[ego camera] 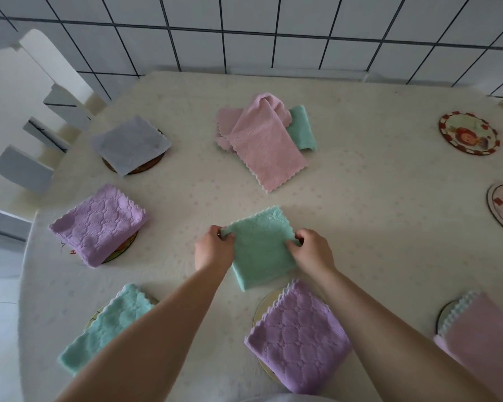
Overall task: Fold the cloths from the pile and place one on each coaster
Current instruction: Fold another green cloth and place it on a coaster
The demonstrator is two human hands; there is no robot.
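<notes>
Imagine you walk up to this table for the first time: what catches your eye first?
Both hands, left and right, pinch a green cloth at the table's centre. Behind it lies a loose pile of pink and green cloths. Two bare coasters sit at the far right.

We reach both bare forearms forward; our left hand (214,248) and right hand (312,250) curl their fingers, each pinching an opposite edge of the green cloth (262,250).
</notes>
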